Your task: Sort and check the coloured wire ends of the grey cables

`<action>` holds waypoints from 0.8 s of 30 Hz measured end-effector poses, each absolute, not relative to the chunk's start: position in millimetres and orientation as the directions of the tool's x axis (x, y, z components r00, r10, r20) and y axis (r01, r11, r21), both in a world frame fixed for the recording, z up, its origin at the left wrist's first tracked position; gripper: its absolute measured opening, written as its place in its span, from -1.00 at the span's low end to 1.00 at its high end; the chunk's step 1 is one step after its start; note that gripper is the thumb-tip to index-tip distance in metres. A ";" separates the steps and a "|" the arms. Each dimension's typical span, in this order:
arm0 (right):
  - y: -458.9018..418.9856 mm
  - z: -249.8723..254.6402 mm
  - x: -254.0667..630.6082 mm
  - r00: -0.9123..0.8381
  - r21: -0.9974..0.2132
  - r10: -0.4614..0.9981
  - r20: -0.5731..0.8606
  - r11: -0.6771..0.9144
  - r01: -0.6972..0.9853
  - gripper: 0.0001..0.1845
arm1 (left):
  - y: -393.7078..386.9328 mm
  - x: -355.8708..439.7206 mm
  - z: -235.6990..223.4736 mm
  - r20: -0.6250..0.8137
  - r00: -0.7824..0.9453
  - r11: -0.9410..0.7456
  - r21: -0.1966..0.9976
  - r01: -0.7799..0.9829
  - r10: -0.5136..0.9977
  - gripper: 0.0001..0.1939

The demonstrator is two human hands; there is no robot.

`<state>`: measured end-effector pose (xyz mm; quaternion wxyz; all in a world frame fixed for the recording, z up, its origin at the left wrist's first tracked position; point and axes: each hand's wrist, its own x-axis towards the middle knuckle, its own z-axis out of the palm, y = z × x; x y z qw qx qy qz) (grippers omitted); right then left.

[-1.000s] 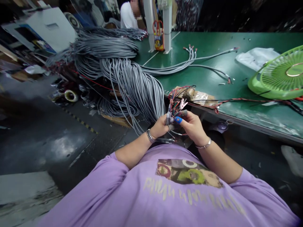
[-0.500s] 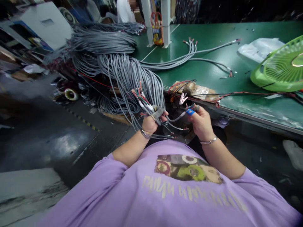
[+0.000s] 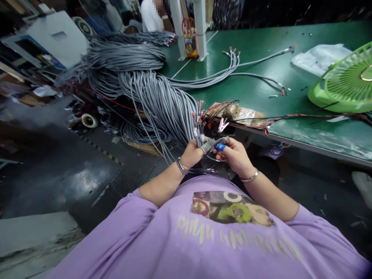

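Note:
Grey cables (image 3: 162,97) hang over the bench's front edge in a thick bundle. My left hand (image 3: 195,154) is closed round several cable ends (image 3: 199,133), whose stripped red, green and dark wires stick up above it. Grey wrapping covers its thumb. Close against it, my right hand (image 3: 234,154) is closed, thumb and fingers pinched at the wire end of a grey cable. A blue wrap (image 3: 220,147) is on the right thumb and a grey wrap is on a finger. The fingertips partly hide the wires between the hands.
Further cables (image 3: 209,82) lie across the green bench (image 3: 261,85). A pink clip (image 3: 223,125) and taped cardboard (image 3: 240,113) sit at its edge. A green fan (image 3: 343,85), a plastic bag (image 3: 319,58) and a pouch with red-handled tool (image 3: 190,44) stand behind. A co-worker (image 3: 151,15) is at the back.
My right hand has moved left, up to my left hand, bringing the cable end with it. My left hand has shifted slightly right, and its cable ends now point more upright.

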<state>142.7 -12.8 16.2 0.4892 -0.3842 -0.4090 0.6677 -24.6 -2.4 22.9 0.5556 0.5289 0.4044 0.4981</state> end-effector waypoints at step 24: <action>-10.4 3.3 141.5 -0.173 -0.991 0.984 0.038 0.015 -0.134 -0.73 | -0.5 -20.8 11.6 -0.095 0.042 0.100 0.984 -0.144 0.995 -0.62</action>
